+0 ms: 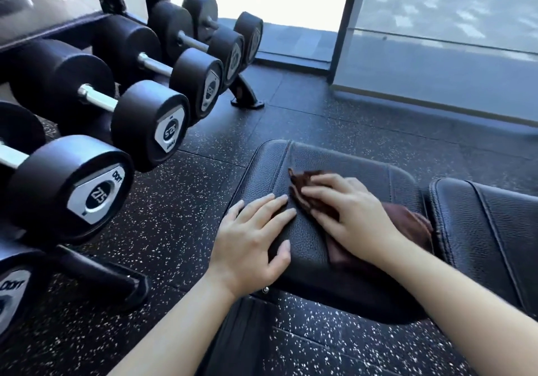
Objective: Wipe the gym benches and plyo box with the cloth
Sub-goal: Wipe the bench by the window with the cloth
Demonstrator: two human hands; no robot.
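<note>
A black padded gym bench seat [334, 160] fills the lower middle of the head view, with the bench's back pad [480, 224] to its right. A dark brown cloth [413, 224] lies on the seat. My right hand [349, 215] presses flat on the cloth with fingers straight, pointing left. My left hand [256, 239] rests flat on the seat's left edge beside the cloth, fingers spread, thumb on the near side of the pad.
A rack of black dumbbells [151, 122] runs along the left, close to the bench. Speckled black rubber floor [180, 215] lies between rack and bench. A glass wall with a dark frame [343, 26] stands at the back right.
</note>
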